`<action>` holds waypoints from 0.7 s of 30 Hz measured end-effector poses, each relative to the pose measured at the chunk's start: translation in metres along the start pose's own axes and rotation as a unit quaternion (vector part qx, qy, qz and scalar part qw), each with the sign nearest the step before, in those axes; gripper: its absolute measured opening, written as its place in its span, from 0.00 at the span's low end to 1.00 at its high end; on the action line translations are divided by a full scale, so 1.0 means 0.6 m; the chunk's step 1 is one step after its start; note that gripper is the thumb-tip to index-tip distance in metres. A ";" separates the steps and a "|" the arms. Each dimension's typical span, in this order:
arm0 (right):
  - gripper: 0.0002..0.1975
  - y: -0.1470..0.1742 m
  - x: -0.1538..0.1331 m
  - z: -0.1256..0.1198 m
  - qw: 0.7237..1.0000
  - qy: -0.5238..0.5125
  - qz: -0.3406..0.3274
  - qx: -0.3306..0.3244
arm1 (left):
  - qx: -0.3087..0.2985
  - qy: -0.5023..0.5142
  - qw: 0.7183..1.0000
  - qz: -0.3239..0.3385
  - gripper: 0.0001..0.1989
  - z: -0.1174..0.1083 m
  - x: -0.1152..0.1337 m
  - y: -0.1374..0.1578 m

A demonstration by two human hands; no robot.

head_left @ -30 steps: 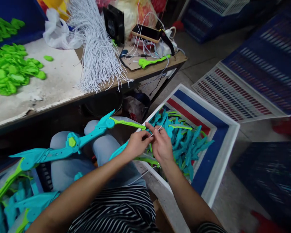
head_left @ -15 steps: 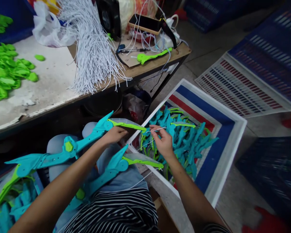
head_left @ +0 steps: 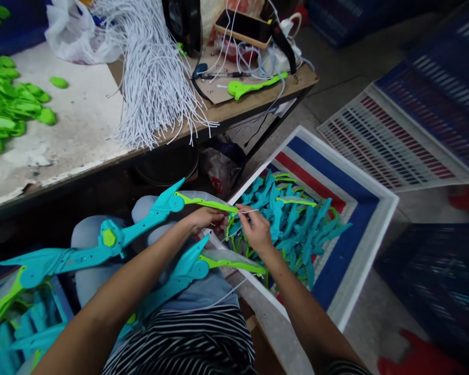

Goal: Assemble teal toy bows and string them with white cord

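The right hand grip pinches a white cord at the right tip of the teal bow, which lies across the knees. The left hand is just beside; I cannot tell its grip.

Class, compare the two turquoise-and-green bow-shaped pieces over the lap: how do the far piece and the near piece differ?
The far piece shows almost whole; the near piece is partly hidden behind the left forearm. The far piece's green tip is at the right hand; the near piece's green tip has no hand on it. Both have turquoise bodies and lime-green ends.
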State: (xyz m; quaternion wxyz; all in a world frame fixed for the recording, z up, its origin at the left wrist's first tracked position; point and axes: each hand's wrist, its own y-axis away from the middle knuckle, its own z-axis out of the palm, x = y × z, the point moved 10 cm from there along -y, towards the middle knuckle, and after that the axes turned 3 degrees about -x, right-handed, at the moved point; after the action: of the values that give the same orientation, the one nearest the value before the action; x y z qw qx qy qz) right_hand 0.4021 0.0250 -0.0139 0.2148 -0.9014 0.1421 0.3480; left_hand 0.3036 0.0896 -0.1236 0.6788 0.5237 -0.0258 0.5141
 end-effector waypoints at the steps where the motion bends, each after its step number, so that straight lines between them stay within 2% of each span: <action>1: 0.07 0.000 -0.003 0.001 1.000 0.012 -0.013 0.000 | -0.009 0.003 1.000 0.000 0.03 0.004 -0.002 -0.007; 7: 0.09 0.004 -0.006 0.005 0.998 0.057 -0.039 -0.005 | -0.036 0.009 0.999 0.011 0.04 0.018 -0.006 -0.023; 21: 0.08 0.010 -0.009 0.017 0.996 0.056 -0.052 -0.053 | -0.070 0.045 0.996 0.023 0.08 0.031 -0.003 -0.028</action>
State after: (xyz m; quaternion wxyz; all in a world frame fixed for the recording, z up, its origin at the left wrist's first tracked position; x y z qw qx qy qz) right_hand 0.3897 0.0252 -0.0189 0.1761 -0.9358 0.0881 0.2925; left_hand 0.3240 0.0758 -0.1276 0.7024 0.4501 -0.0434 0.5497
